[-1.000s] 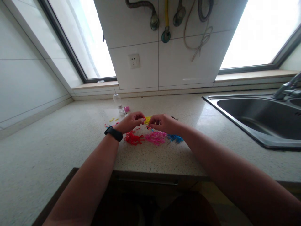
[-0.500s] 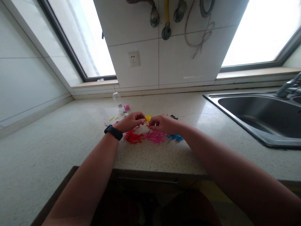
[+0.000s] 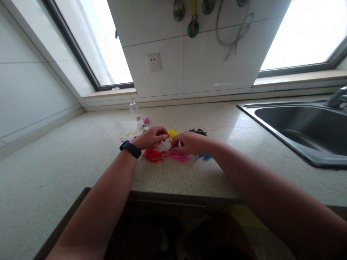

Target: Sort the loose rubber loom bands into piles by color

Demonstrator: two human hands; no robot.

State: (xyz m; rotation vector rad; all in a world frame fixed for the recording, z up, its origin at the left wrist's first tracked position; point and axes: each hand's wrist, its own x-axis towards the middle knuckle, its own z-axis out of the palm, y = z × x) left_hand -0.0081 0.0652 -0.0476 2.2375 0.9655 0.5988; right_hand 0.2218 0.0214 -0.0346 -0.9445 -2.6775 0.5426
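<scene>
My left hand (image 3: 155, 136), with a dark watch on its wrist, is pinched shut on a bit of red at its fingertips, which looks like a small elastic band (image 3: 167, 134). Just to its right, my right hand (image 3: 185, 142) is closed, fingertips low at the edge of a pink pile of bands (image 3: 179, 156). Something small and dark shows at those fingertips, too small to make out. Around the hands lie a red pile (image 3: 154, 155), a yellow pile (image 3: 172, 133), a black pile (image 3: 198, 131) and a blue pile (image 3: 204, 156), the last partly behind my right wrist.
A clear bottle (image 3: 135, 113) and a pink piece (image 3: 146, 120) stand behind my left hand on the speckled counter (image 3: 81, 151). A few loose yellow bits (image 3: 128, 133) lie at left. The steel sink (image 3: 287, 133) is at the right, the tiled wall (image 3: 168, 79) behind.
The view has tipped slightly downward. My right hand has dipped a little toward the pink pile, and more of the black pile shows. My left hand keeps its pinch.
</scene>
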